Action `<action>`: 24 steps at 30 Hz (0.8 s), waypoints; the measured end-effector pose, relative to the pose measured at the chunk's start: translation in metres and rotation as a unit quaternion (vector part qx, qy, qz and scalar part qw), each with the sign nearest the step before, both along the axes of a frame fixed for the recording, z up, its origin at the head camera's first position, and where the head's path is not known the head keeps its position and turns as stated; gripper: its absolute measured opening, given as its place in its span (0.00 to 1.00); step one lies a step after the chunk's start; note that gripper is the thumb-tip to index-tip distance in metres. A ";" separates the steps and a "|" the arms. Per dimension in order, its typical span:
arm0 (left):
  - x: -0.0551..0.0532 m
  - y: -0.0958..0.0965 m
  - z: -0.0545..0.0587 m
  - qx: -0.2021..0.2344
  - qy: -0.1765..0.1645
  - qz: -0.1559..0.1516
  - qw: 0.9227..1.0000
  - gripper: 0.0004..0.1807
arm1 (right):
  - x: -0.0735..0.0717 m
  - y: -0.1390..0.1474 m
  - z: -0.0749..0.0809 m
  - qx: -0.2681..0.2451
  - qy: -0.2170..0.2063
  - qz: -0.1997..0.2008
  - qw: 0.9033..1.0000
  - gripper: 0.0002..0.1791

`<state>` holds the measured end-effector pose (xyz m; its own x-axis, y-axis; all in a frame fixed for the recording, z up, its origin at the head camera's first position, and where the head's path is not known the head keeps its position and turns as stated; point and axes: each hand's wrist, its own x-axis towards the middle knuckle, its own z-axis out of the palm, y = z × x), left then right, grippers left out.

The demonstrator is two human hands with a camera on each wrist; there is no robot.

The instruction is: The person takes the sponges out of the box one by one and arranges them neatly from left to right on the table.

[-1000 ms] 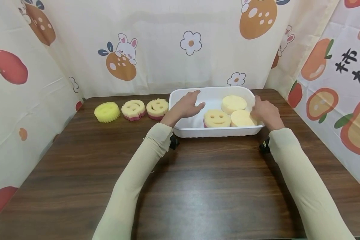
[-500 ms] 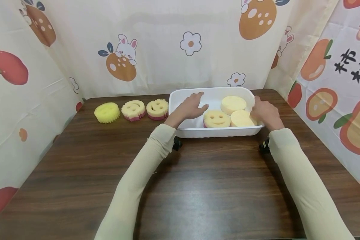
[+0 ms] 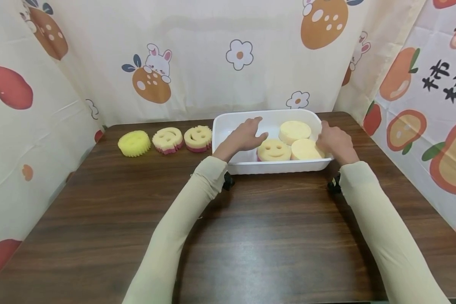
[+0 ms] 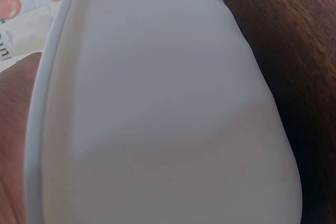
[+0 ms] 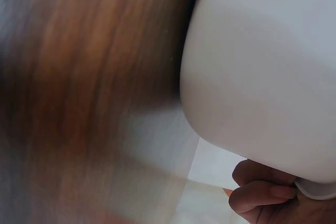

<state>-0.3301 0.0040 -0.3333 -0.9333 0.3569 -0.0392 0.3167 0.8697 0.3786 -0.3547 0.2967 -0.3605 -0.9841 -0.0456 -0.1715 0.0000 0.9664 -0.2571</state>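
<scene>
Cloth [image 3: 422,114] reads "柿柿"; left fingers [image 3: 254,122] spread empty, right fingers [image 5: 256,196] grip the tray [image 3: 281,167].

Before you stretches a bench [image 3: 99,219] of dark brown, streaked wood, a pale sheen [image 3: 247,249] of light lying on its near middle. A cream back cloth [image 3: 205,90] hangs behind its far edge, printed with rabbits [image 3: 157,63], spotted brown fruit [image 3: 150,86] and outlined flowers [image 3: 239,55]. To your left, a whitish cloth [image 3: 42,147] bears red fruit [image 3: 9,87]; to your right, another cloth [image 3: 437,107] shows orange fruit [image 3: 406,131] and black characters [image 3: 435,76].
</scene>
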 end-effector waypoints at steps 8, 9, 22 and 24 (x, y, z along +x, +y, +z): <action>-0.004 0.004 -0.007 -0.006 -0.002 0.003 1.000 0.38 | -0.002 0.000 -0.001 0.004 0.001 0.000 1.000 0.34; -0.005 0.004 -0.008 -0.008 -0.004 0.002 1.000 0.38 | -0.001 -0.001 -0.001 0.005 0.001 0.001 1.000 0.34; -0.011 0.011 -0.015 -0.010 -0.015 -0.002 1.000 0.39 | -0.001 0.002 0.000 -0.006 0.001 0.001 1.000 0.34; -0.011 0.011 -0.017 -0.010 -0.020 -0.004 1.000 0.39 | -0.001 0.001 0.000 -0.004 0.001 0.001 1.000 0.34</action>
